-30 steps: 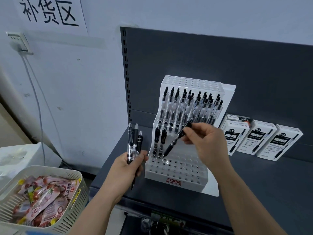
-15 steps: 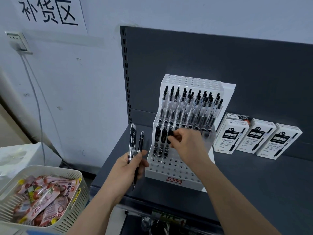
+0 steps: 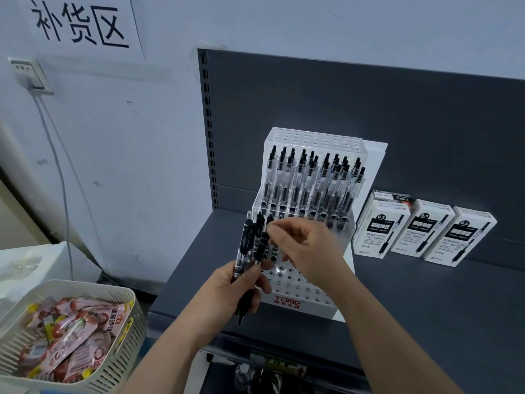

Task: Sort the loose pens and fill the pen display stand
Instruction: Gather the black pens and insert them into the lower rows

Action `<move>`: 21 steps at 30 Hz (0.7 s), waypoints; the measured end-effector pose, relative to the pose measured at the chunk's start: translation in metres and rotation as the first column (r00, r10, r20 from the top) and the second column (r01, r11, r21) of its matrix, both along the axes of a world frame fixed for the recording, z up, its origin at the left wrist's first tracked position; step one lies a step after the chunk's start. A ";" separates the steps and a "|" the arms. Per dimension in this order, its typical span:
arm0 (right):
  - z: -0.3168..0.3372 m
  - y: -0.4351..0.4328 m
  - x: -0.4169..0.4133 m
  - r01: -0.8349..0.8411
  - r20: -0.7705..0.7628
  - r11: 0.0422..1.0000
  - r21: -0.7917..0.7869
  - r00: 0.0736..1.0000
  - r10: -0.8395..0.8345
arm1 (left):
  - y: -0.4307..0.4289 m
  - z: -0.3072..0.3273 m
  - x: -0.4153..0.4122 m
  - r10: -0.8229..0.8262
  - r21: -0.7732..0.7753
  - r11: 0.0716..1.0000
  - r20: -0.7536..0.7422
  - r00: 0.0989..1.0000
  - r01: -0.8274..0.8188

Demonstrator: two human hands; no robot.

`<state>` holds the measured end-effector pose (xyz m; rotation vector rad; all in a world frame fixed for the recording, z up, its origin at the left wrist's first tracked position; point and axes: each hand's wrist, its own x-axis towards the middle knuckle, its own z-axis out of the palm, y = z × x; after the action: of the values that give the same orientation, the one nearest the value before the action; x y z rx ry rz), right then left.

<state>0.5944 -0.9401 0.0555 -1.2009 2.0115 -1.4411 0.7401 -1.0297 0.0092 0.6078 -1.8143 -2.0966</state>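
A white tiered pen display stand (image 3: 287, 304) sits on the dark grey shelf. Its upper tier holds several clear pens with black caps (image 3: 312, 180). A few black pens stand in the lower tier's left holes, mostly hidden behind my hands. My left hand (image 3: 227, 291) grips a small bunch of black pens (image 3: 247, 251) upright, just in front of the stand's left side. My right hand (image 3: 306, 248) reaches across from the right and pinches the top of one pen in that bunch with thumb and forefinger.
Three white pen boxes (image 3: 423, 231) lean against the shelf's back panel, right of the stand. A white slotted basket (image 3: 125, 334) of pink snack packets stands at lower left. A wall socket (image 3: 28, 75) with a hanging cable is on the left wall.
My right hand left the pen it set in the stand's lower tier and moved left to the bunch. My left hand raised the bunch and brought it right, toward the stand.
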 end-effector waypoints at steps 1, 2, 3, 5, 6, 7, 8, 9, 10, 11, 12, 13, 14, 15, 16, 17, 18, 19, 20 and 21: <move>0.001 0.001 0.001 -0.038 0.079 0.999 -0.008 0.996 0.039 | 0.002 0.001 -0.001 -0.022 0.001 1.000 -0.004 1.000 0.022; 0.001 0.001 0.001 -0.063 0.139 0.998 -0.019 0.988 0.065 | 0.005 0.002 -0.002 -0.044 -0.007 0.999 0.000 0.999 0.044; 0.000 0.001 0.001 -0.079 0.178 0.997 -0.028 0.981 0.082 | 0.007 0.004 -0.002 -0.065 -0.022 0.998 0.013 0.998 0.065; 0.000 0.001 0.000 -0.105 0.233 0.994 -0.037 0.966 0.111 | 0.010 0.005 -0.002 -0.084 -0.051 0.995 0.048 0.995 0.086; 0.000 0.003 -0.001 -0.120 0.260 0.992 -0.044 0.957 0.127 | 0.011 0.006 -0.001 -0.088 -0.060 0.994 0.060 0.994 0.092; 0.000 0.004 -0.002 -0.133 0.280 0.990 -0.051 0.950 0.142 | 0.011 0.007 0.000 -0.094 -0.066 0.993 0.068 0.993 0.098; 0.000 0.006 -0.004 -0.142 0.289 0.988 -0.055 0.945 0.152 | 0.012 0.007 0.000 -0.099 -0.075 0.992 0.072 0.992 0.105; 0.000 0.008 -0.006 -0.142 0.289 0.988 -0.055 0.945 0.151 | 0.012 0.006 0.001 -0.101 -0.083 0.991 0.079 0.992 0.107; 0.000 0.010 -0.007 -0.138 0.286 0.989 -0.056 0.947 0.148 | 0.012 0.006 0.001 -0.098 -0.086 0.991 0.082 0.992 0.105; 0.000 0.011 -0.009 -0.133 0.279 0.989 -0.058 0.949 0.143 | 0.012 0.007 0.002 -0.092 -0.080 0.992 0.077 0.993 0.098; 0.000 0.011 -0.010 -0.127 0.271 0.990 -0.062 0.952 0.139 | 0.011 0.008 0.002 -0.089 -0.070 0.993 0.063 0.994 0.093; 0.001 0.012 -0.011 -0.118 0.268 0.990 -0.076 0.954 0.134 | 0.011 0.010 0.003 -0.088 -0.052 0.995 0.047 0.995 0.091; 0.002 0.013 -0.013 -0.105 0.275 0.990 -0.098 0.953 0.128 | 0.010 0.011 0.004 -0.086 -0.024 0.996 0.023 0.996 0.086; 0.004 0.015 -0.016 -0.088 0.291 0.988 -0.126 0.949 0.121 | 0.007 0.012 0.005 -0.066 0.014 0.998 -0.003 0.998 0.066; 0.006 0.017 -0.019 -0.067 0.310 0.986 -0.152 0.944 0.112 | 0.005 0.012 0.007 -0.037 0.042 0.998 -0.022 0.999 0.038; 0.008 0.020 -0.023 -0.041 0.329 0.984 -0.174 0.939 0.097 | 0.003 0.013 0.009 -0.001 0.048 0.999 -0.021 1.000 0.002; 0.011 0.022 -0.027 -0.013 0.350 0.981 -0.194 0.933 0.081 | 0.000 0.012 0.011 0.028 0.029 0.999 -0.013 1.000 -0.028; 0.012 0.024 -0.030 0.014 0.373 0.977 -0.212 0.925 0.068 | -0.002 0.012 0.013 0.051 0.011 0.999 -0.010 0.999 -0.051; 0.014 0.025 -0.033 0.033 0.394 0.973 -0.229 0.917 0.061 | -0.003 0.012 0.014 0.075 0.012 0.997 -0.022 0.997 -0.075; 0.015 0.026 -0.035 0.044 0.411 0.970 -0.241 0.910 0.061 | -0.004 0.012 0.014 0.108 0.028 0.994 -0.038 0.993 -0.107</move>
<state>0.5598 -0.9141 0.0702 -0.8881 1.5706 -1.8052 0.7542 -1.0336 0.0213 0.6506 -1.6961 -2.0499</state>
